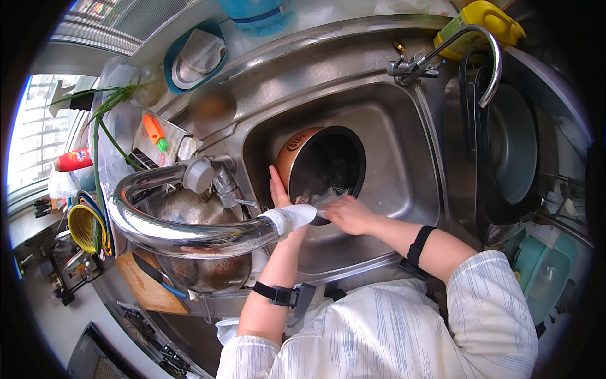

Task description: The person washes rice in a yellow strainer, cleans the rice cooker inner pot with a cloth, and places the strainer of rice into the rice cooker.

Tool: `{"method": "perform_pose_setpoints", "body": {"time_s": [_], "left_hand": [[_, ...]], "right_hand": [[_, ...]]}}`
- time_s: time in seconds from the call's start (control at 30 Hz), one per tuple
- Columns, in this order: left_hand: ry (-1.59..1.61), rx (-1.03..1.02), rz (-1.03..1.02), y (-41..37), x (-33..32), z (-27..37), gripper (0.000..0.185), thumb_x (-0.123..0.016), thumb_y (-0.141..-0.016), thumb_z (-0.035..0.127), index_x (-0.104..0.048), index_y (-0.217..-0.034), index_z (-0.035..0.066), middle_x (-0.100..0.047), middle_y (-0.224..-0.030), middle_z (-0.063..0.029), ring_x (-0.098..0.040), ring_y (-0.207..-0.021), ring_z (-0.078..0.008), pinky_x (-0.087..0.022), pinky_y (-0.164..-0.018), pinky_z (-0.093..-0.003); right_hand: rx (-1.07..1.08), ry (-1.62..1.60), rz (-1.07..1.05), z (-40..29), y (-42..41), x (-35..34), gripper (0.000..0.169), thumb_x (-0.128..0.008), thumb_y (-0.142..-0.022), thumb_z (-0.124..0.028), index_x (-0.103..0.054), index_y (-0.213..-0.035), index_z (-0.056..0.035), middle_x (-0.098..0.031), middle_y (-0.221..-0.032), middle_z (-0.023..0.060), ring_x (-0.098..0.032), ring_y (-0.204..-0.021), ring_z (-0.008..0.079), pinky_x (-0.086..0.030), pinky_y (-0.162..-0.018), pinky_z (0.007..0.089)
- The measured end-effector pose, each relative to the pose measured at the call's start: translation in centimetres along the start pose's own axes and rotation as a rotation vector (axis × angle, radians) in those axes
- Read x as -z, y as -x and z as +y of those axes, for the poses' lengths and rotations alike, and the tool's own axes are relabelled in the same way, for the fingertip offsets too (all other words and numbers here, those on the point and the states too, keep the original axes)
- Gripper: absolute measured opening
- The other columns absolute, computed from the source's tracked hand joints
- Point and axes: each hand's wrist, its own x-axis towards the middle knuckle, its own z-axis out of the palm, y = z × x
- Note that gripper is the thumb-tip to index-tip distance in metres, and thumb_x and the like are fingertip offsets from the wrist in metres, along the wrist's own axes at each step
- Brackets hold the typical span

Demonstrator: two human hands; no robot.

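A rice cooker's inner pot, copper-coloured outside and black inside, stands tilted in the stainless steel sink basin. Its mouth faces up and toward me. My left hand lies against the pot's outer left side, partly hidden by the faucet spout. At the near rim, my right hand reaches into splashing water, fingertips blurred by it. Whether those fingers hold anything cannot be made out. The large chrome faucet arches in from the left, its end wrapped in white material.
A second tap rises at the back right near a yellow jug. Left of the basin sit a metal wok and a cutting board with a knife. A dark-rimmed pan stands on the right.
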Motion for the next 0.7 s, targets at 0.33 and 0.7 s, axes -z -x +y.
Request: {"method": "perform_pose_setpoints", "body": {"time_s": [0.33, 0.7], "left_hand": [[0.047, 0.197, -0.244, 0.0, -0.9, -2.5, 0.085, -0.045, -0.073, -0.006, -0.014, -0.149, 0.014, -0.039, -0.139, -0.0179, -0.041, -0.127, -0.0282, -0.033, -0.103, -0.0299], [0.238, 0.375, -0.244, 0.1, -1.1, -3.9, 0.089, -0.051, -0.075, 0.000, -0.009, -0.150, 0.020, -0.040, -0.140, -0.0193, -0.047, -0.123, -0.0305, -0.035, -0.102, -0.0302]], "right_hand": [[-0.105, 1.503, 0.251, 3.7, -2.5, 5.8, 0.057, -0.038, -0.089, -0.023, -0.033, -0.143, -0.0040, -0.030, -0.150, 0.0062, -0.020, -0.141, 0.0192, -0.001, -0.116, 0.0459], [-0.327, -1.186, -0.277, -1.8, -6.7, 0.5, 0.030, -0.044, -0.095, -0.029, -0.059, -0.110, -0.0076, -0.061, -0.095, 0.0079, -0.057, -0.083, 0.0198, -0.044, -0.074, 0.0341]]}}
